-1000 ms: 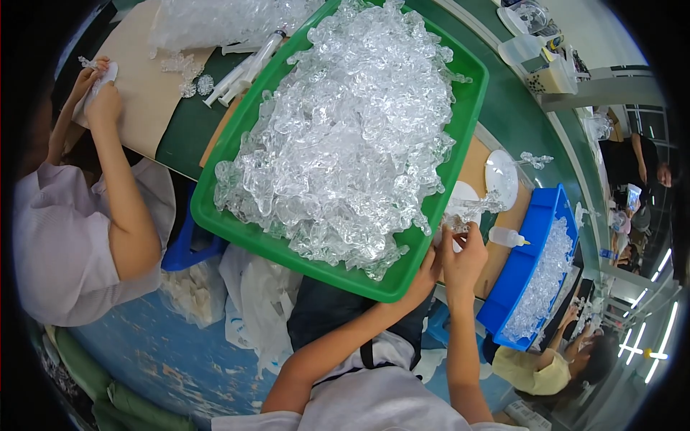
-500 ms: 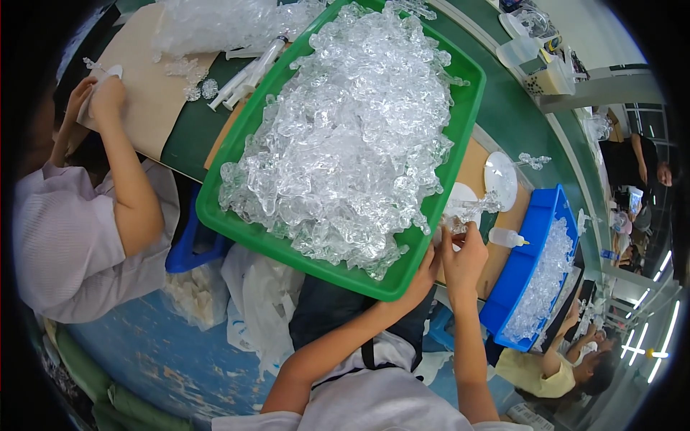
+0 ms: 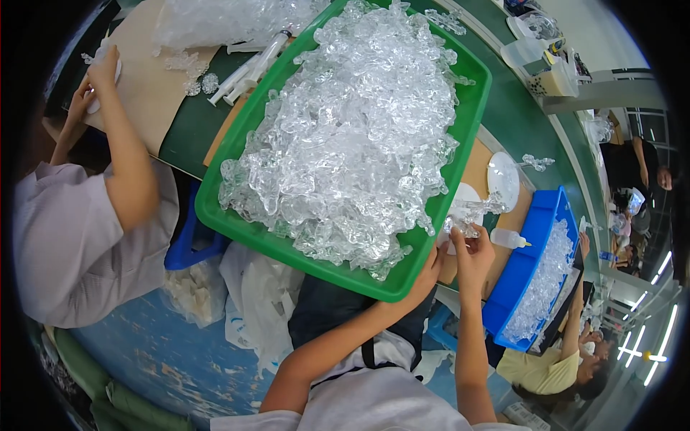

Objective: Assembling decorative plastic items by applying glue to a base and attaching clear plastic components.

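Note:
A green tray (image 3: 210, 208) heaped with clear plastic pieces (image 3: 345, 136) takes up the middle of the view. By its lower right corner, my right hand (image 3: 472, 260) pinches a small clear plastic piece (image 3: 468, 230) between thumb and fingers. My left hand (image 3: 424, 279) is close beside it, half behind the tray's rim, so its fingertips are hidden. Just beyond my fingers lie a white disc (image 3: 466, 194) and a clear branched piece (image 3: 491, 204). To the right is a small squeeze bottle (image 3: 507, 238) with a yellowish tip.
A blue bin (image 3: 523, 266) of clear pieces stands at the right, near a second white disc (image 3: 503, 181). Large syringes (image 3: 251, 70) lie left of the tray. Co-workers sit at the left (image 3: 93, 237) and right (image 3: 543, 370). Plastic bags (image 3: 259, 302) hang below the table.
My right hand has shifted slightly, its fingers spreading a little around the piece. The left co-worker's hands have risen. At right, a co-worker's arm now reaches up past the blue bin.

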Demonstrator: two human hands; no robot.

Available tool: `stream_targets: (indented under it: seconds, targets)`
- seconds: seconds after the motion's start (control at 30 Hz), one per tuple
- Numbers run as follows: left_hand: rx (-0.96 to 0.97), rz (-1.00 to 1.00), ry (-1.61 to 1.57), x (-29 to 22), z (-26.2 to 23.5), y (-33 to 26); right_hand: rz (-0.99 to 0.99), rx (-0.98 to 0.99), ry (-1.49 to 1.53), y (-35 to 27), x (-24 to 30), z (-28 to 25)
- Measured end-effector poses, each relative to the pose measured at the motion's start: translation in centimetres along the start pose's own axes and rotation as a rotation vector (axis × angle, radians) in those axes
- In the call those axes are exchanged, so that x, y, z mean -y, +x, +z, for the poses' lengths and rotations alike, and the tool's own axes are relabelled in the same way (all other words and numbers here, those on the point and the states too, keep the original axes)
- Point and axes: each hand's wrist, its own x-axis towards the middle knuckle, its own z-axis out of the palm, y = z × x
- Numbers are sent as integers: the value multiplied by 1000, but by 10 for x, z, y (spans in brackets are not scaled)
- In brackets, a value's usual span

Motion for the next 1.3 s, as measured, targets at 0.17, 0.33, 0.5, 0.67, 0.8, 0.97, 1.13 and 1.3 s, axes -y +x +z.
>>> stream_targets:
  seconds: [0.17,0.33,0.5,0.67,0.8,0.97,1.13,1.3]
  targets:
    - [39,-27,-90,-3,6,-5,142,40,422,8,-7,-12]
    - [16,-29,-84,-4,9,-7,-7,28,191,2,-5,-5]
    - [5,3,22,1,2,-4,-96,-5,-191,-2,19,2]
    - [-24,-6,-86,4,1,-3,-299,32,-451,-2,23,7]
    - [-49,-13,-303,3,3,0,-351,-38,-407,-2,15,9]
    - [48,57,-566,18,-23,31,-370,-46,-467,2,12,6]
    - [227,113,-401,22,-33,29,-450,405,-596,17,38,-46]
    - [214,132,-275,25,-35,23,-694,-61,-749,145,134,-89]
